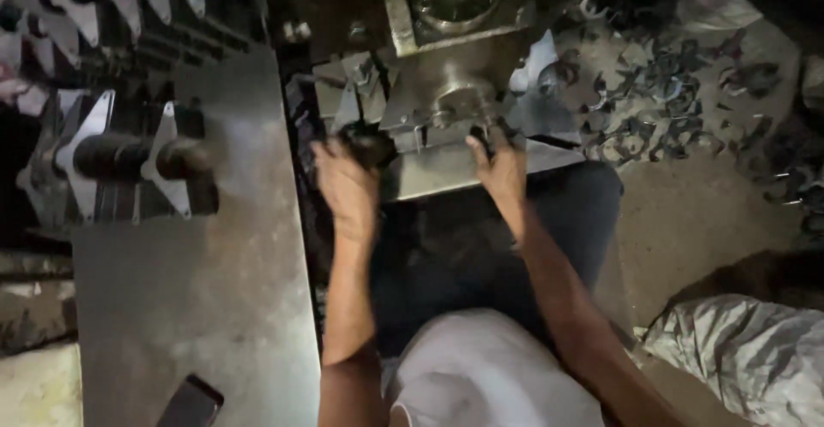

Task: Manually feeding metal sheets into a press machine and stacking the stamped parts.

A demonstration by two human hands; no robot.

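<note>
The left hand [346,188] has its grip clamped on a dark round part [367,145] at the left edge of the press machine [446,92], the part sitting just past the fingertips at the pale metal base plate [438,174]. The right hand [499,169] rests at the plate's front edge under the press cylinder, fingers curled on a small dark piece [482,138] that is too blurred to name. Left of the person lies a grey tabletop [197,290] with winged metal parts [129,157] and a dark phone [190,403]; scrap cuttings [669,92] litter the floor to the right.
</note>
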